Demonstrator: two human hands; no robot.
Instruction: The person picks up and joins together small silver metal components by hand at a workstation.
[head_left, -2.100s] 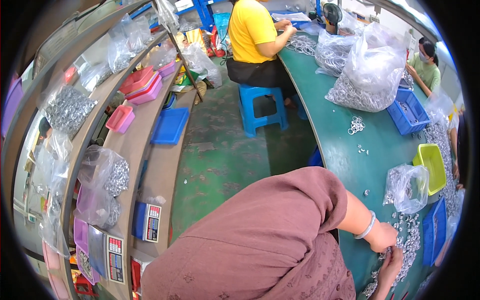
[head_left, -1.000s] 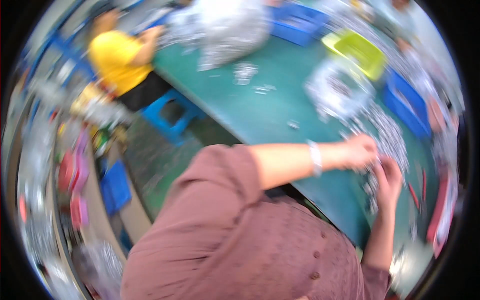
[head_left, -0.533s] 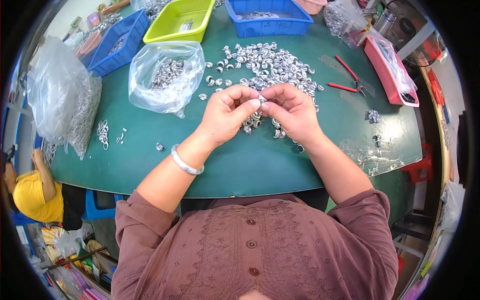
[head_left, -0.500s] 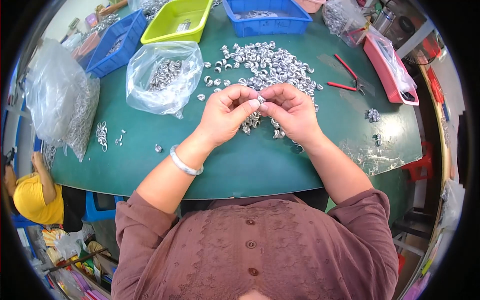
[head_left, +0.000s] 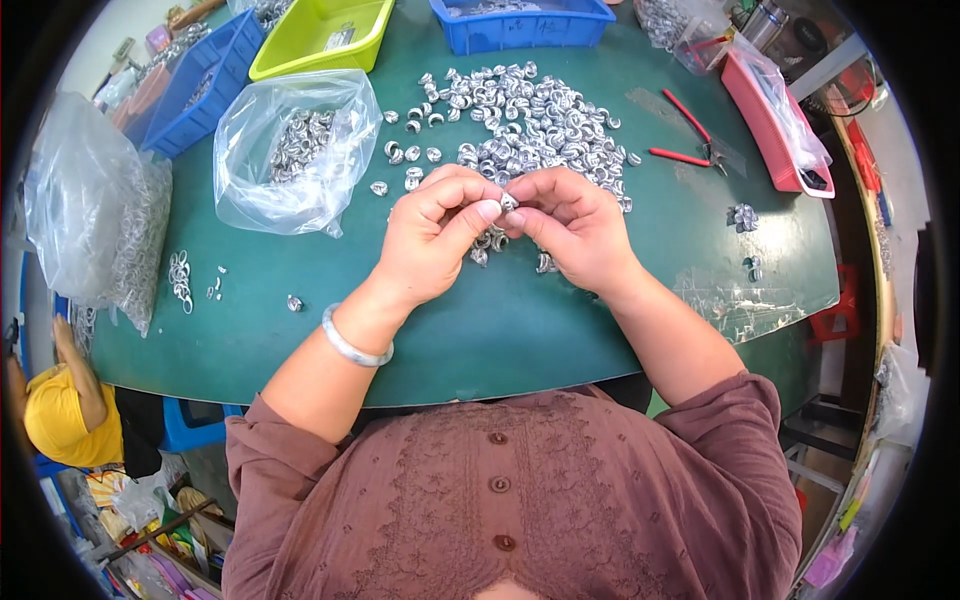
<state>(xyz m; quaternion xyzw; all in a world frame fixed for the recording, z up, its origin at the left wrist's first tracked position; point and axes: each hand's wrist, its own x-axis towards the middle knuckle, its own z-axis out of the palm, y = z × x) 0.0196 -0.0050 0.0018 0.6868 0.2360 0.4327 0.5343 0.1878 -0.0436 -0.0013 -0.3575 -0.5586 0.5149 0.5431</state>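
Single head view, wide fisheye; looks steeply down from above the wearer's shirt (head_left: 600, 500), close below, onto green surface (head_left: 520, 340) beyond.

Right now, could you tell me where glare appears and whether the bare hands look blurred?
Head view: whitish glare lies near the right corner of the green tabletop, whose near edge looks bowed; same head view: bare left hand and bare right hand look fairly sharp.

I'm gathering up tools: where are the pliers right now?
In the head view, the pliers lie on the green table, toward the upper right, between the metal pieces and pink tray.
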